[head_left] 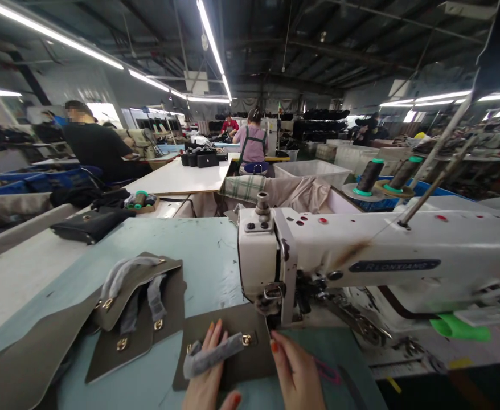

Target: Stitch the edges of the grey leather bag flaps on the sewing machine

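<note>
An olive-grey leather panel (pixel 233 324) with gold rings lies on the pale blue sewing table (pixel 207 250), under the needle of a white sewing machine (pixel 361 256). My left hand (pixel 207 376) lies flat on the panel with fingers stretched out, touching a grey strap (pixel 213 356) that crosses it. My right hand (pixel 295 373) rests at the panel's right edge just below the presser foot (pixel 271 310), its fingers pressed down on the leather.
A stack of similar panels with grey straps (pixel 139 307) lies to the left, and a black pouch (pixel 90 225) sits farther back. Thread cones (pixel 369 176) stand behind the machine. Other people sit at tables (pixel 181 176) beyond.
</note>
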`<state>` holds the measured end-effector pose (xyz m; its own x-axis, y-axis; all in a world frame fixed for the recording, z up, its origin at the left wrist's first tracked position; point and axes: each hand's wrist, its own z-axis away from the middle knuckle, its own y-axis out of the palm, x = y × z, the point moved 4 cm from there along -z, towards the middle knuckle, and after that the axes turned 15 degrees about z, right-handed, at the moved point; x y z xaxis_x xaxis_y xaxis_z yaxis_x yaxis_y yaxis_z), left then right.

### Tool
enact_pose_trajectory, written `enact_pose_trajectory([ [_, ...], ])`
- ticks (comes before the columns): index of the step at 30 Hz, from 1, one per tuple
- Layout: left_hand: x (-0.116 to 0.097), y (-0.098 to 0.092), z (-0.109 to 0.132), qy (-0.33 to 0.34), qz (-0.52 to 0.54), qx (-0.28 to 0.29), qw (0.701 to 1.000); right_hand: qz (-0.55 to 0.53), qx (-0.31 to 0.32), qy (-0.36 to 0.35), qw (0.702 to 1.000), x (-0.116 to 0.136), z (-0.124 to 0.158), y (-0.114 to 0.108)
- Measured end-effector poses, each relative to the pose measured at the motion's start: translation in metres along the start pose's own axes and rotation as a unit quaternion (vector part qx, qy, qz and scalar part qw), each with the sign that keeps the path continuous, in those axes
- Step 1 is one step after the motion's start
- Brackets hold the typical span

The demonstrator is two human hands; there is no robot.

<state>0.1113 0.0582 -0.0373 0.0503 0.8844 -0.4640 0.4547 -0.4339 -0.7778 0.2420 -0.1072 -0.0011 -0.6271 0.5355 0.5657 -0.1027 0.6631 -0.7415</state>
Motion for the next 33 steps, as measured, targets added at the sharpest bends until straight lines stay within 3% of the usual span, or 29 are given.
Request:
enact_pose_trajectory([
  [4, -0.005, -0.008, -0.055, 0.049, -0.041, -0.014, 0.998, -0.050, 0.005, 0.055, 0.997, 0.019, -0.002, 0.014],
  [9, -0.026, -0.055, -0.087, 0.144, -0.090, 0.055, 0.984, -0.124, 0.041, 0.102, 0.986, 0.025, 0.000, 0.019],
  [13, -0.037, -0.070, -0.096, 0.149, -0.126, 0.086, 0.977, -0.153, 0.055, 0.138, 0.977, 0.025, 0.000, 0.017],
  [23, -0.039, -0.072, -0.105, 0.124, -0.067, 0.067, 0.988, -0.181, 0.077, 0.160, 0.967, 0.026, -0.009, 0.012],
  [28, -0.035, -0.071, -0.110, 0.074, -0.054, 0.085, 0.992, -0.205, 0.098, 0.177, 0.958, 0.026, -0.019, 0.012],
  [33, -0.033, -0.070, -0.112, 0.091, -0.020, 0.058, 0.994, -0.215, 0.086, 0.171, 0.957, 0.027, -0.017, 0.011],
])
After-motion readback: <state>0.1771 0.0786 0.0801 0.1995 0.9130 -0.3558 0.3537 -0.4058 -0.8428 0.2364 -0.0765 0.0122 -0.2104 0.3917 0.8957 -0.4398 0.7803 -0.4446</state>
